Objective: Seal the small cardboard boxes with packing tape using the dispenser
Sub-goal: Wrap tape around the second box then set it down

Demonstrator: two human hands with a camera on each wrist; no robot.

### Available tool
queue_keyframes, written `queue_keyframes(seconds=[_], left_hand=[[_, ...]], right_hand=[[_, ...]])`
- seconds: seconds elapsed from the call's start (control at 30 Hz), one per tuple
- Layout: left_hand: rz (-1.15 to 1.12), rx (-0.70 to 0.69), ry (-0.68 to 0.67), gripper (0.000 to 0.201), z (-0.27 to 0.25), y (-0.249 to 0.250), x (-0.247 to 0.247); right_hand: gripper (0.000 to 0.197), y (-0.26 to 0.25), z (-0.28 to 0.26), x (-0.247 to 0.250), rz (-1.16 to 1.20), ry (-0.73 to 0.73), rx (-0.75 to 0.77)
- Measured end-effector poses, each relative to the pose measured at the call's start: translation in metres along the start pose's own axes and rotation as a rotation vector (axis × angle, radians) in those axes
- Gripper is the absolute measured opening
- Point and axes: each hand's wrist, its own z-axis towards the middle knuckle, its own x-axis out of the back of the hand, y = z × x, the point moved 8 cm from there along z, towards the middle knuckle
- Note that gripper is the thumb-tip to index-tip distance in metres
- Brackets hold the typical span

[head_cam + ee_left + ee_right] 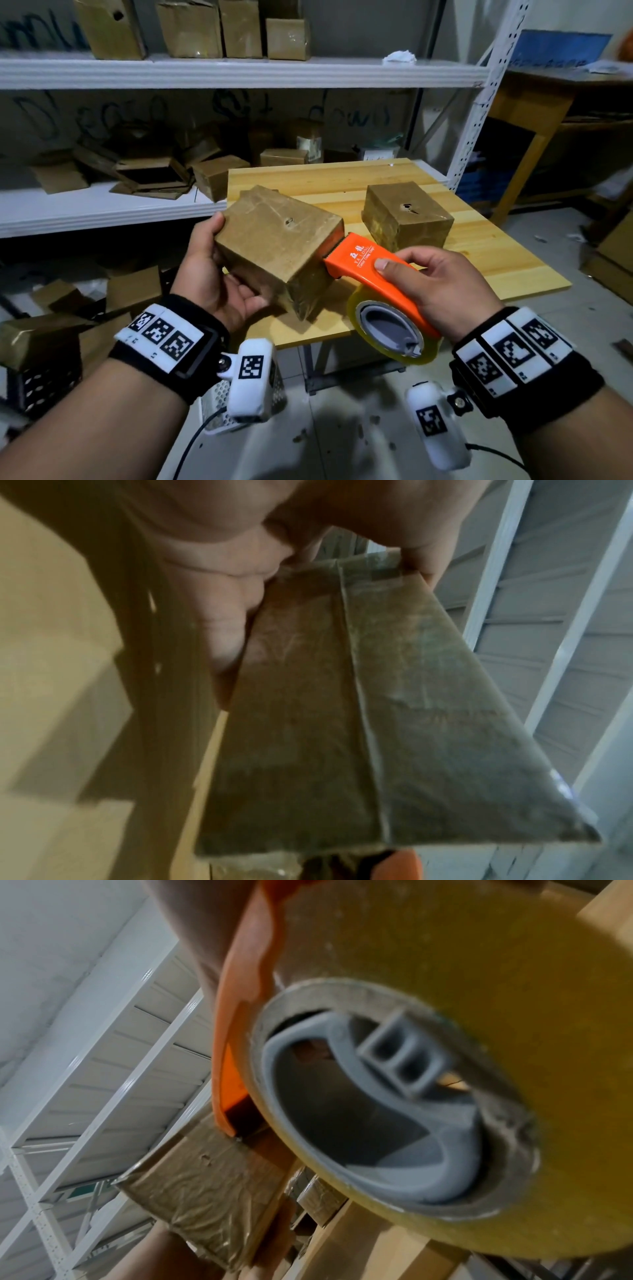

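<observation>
My left hand (219, 270) grips a small tape-wrapped cardboard box (277, 240) tilted above the near left corner of the wooden table (496, 253). The left wrist view shows that box (359, 710) close up, fingers (222, 610) curled around its far end. My right hand (435, 284) holds the orange tape dispenser (366, 263) by its handle, its cutter end touching the box's right side. The yellowish tape roll (394, 329) hangs below the hand and fills the right wrist view (462, 1015), with the box (205, 1191) beyond it. A second taped box (406, 214) sits on the table.
White metal shelving (239, 72) stands behind the table, holding several cardboard boxes (191, 29) above and flattened or loose boxes (150, 174) on the lower shelf. More cardboard (133, 291) lies on the floor at left. A wooden desk (534, 102) stands at right.
</observation>
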Motion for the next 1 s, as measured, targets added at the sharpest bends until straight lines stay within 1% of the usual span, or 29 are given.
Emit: queue_keyframes(seconds=[0.03,0.13,0.23,0.27,0.33,0.37,0.4,0.47,0.5,0.57,0.6,0.67,0.87,0.93,0.97,1.0], left_hand=[[0.027,-0.018,0.011,0.065,0.0,0.002,0.0],[0.157,-0.141,0.104,0.058,0.004,0.017,0.008],[0.36,-0.202,0.221,0.064,0.004,0.03,0.018],[0.434,-0.245,0.252,0.066,0.004,0.035,0.02],[0.581,-0.393,0.259,0.064,0.002,0.047,0.019],[0.637,-0.449,0.253,0.062,0.001,0.051,0.017],[0.678,-0.476,0.25,0.058,0.002,0.052,0.016],[0.794,-0.484,0.235,0.047,0.002,0.054,0.014],[0.856,-0.477,0.24,0.046,0.003,0.055,0.015],[0.868,-0.481,0.286,0.047,0.005,0.056,0.022],[0.882,-0.503,0.302,0.042,0.006,0.057,0.024],[0.953,-0.526,0.301,0.034,0.008,0.056,0.025],[1.053,-0.507,0.279,0.028,0.007,0.052,0.019],[1.083,-0.552,0.279,0.02,0.006,0.052,0.016],[1.11,-0.605,0.277,0.022,0.004,0.053,0.013],[1.149,-0.691,0.265,0.031,0.0,0.054,0.008]], right_hand=[[0.026,0.001,0.0,0.0,0.0,0.001,0.001],[0.028,0.003,-0.001,0.002,0.02,0.007,0.002],[0.029,0.005,0.0,-0.001,0.013,0.004,-0.004],[0.029,0.007,0.001,-0.002,0.003,0.001,-0.011],[0.029,0.01,0.001,-0.005,-0.014,-0.001,-0.033],[0.029,0.013,0.002,-0.006,-0.024,0.002,-0.042],[0.03,0.015,0.003,-0.006,-0.033,0.003,-0.049],[0.033,0.017,0.003,-0.005,-0.055,-0.006,-0.066],[0.034,0.018,0.003,-0.005,-0.065,-0.012,-0.076],[0.035,0.019,0.002,-0.004,-0.097,-0.026,-0.091],[0.035,0.02,0.001,-0.004,-0.115,-0.032,-0.099],[0.035,0.022,0.0,-0.004,-0.136,-0.038,-0.119],[0.038,0.033,-0.005,-0.004,-0.181,-0.043,-0.17],[0.039,0.036,-0.007,-0.004,-0.202,-0.038,-0.171],[0.04,0.038,-0.007,-0.005,-0.212,-0.038,-0.173],[0.04,0.039,-0.008,-0.005,-0.217,-0.037,-0.173]])
